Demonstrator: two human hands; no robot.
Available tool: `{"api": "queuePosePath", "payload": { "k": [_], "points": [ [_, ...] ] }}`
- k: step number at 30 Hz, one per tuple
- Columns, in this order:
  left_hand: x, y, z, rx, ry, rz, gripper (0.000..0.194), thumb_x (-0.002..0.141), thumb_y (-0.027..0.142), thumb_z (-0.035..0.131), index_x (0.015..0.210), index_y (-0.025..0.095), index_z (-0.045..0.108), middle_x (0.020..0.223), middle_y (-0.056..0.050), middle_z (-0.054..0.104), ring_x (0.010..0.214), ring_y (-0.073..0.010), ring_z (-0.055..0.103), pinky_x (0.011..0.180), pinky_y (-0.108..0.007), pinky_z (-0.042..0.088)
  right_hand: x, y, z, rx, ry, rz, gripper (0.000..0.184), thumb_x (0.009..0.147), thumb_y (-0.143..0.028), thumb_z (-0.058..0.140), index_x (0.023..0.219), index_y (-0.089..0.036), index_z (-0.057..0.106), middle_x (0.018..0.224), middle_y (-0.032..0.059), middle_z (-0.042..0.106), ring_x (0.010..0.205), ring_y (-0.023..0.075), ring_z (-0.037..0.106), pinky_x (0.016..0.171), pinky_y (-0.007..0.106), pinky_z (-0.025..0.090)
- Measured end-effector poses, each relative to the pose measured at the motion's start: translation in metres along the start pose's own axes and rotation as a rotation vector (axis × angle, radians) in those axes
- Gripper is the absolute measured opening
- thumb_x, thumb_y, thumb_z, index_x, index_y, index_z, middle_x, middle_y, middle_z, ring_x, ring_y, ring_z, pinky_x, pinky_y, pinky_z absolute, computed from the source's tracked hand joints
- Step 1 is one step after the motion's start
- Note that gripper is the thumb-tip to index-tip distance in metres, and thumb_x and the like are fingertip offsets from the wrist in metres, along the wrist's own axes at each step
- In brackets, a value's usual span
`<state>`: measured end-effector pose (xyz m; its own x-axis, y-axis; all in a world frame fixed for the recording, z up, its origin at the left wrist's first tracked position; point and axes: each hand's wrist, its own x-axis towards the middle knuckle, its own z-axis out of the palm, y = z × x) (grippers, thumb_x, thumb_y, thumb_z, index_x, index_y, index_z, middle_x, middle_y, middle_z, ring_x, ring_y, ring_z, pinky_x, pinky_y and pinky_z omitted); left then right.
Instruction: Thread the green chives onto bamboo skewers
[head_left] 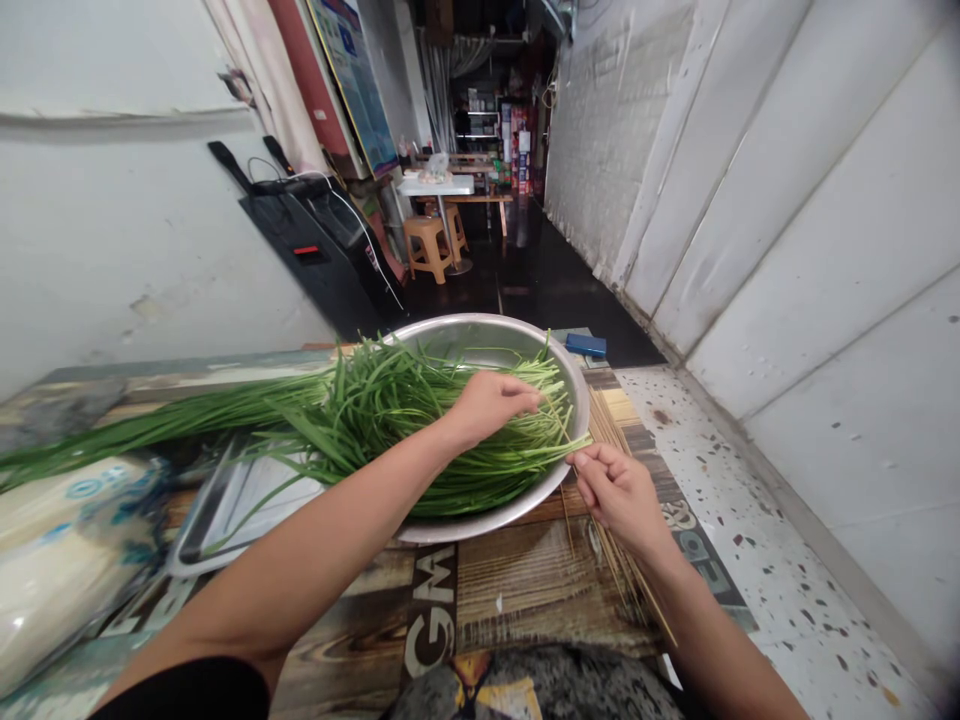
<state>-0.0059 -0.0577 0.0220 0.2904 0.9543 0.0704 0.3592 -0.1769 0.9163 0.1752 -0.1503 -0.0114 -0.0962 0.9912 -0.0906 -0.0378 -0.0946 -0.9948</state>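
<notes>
Many green stalks [397, 405] — beneath left hand [491, 405], some in right hand [619, 490].

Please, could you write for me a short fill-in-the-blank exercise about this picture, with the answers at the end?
1. The leafy stalks in the metal bowl are ____ in colour.
2. The hand reaching over the middle of the bowl is the person's ____ one.
3. As the picture shows it, the thin sticks lie mostly to the ____ of the bowl.
4. The small flat object beyond the bowl is ____ in colour.

Missing words: green; left; right; blue.
</notes>
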Motion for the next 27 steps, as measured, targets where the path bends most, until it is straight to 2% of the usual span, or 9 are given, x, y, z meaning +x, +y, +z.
{"api": "queuePosePath", "payload": {
  "k": [12, 17, 27],
  "points": [
    [-0.0017, 0.0006, 0.0033, 0.014, -0.049, 0.025, 0.024, 0.072, 0.034, 0.062, 0.075, 0.014, 0.073, 0.071, -0.004, 0.07, 0.061, -0.012, 0.056, 0.061, -0.023, 0.043, 0.0012, 0.0006, 0.0004, -0.012, 0.01, -0.019, 0.028, 0.079, -0.042, 0.059, 0.075, -0.015, 0.055, 0.042, -0.0079, 0.043, 0.033, 0.0032, 0.029, 0.033, 0.017, 0.019],
    [-0.0007, -0.0007, 0.0059, 0.004, 0.016, -0.003, 0.025, 0.072, 0.035, 0.061, 0.073, 0.012, 0.072, 0.066, -0.004, 0.068, 0.056, -0.011, 0.053, 0.056, -0.022, 0.041, 0.0012, 0.0019, 0.0002, -0.016, 0.019, -0.023, 0.027, 0.08, -0.041, 0.058, 0.076, -0.015, 0.055, 0.042, -0.0082, 0.043, 0.032, 0.0033, 0.029, 0.032, 0.017, 0.019],
    [-0.0021, -0.0008, 0.0062, -0.01, 0.022, -0.002, 0.025, 0.072, 0.035, 0.061, 0.073, 0.013, 0.072, 0.067, -0.003, 0.068, 0.057, -0.0112, 0.054, 0.057, -0.023, 0.042, 0.0012, 0.0042, -0.0001, 0.012, 0.009, -0.018, 0.026, 0.081, -0.041, 0.058, 0.076, -0.015, 0.054, 0.043, -0.008, 0.043, 0.032, 0.003, 0.028, 0.031, 0.016, 0.018]
  ]
}}
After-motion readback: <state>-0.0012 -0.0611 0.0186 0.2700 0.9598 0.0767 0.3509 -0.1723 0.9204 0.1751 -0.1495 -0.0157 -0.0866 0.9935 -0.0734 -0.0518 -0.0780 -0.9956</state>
